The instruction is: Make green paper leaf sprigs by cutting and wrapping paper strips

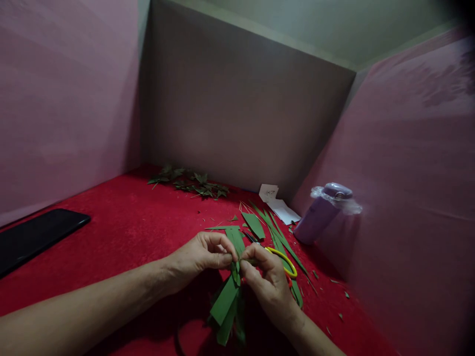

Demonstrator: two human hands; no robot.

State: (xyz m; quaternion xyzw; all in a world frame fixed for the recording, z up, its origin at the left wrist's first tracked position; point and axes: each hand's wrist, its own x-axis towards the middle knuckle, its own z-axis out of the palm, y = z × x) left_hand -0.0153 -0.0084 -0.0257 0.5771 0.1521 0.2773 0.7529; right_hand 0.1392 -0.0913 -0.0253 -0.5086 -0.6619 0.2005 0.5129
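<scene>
Both my hands meet over a red table. My left hand and my right hand each pinch the top of a bundle of green leaf strips, fingers closed on it. The strips hang down and fan out below my fingers. Just behind my right hand lie scissors with a yellow handle, on more cut green strips.
A black phone lies at the left. A pile of small leaves sits by the back wall. White paper pieces and a tilted lilac bottle are at the right. Pink and grey partition walls enclose the table.
</scene>
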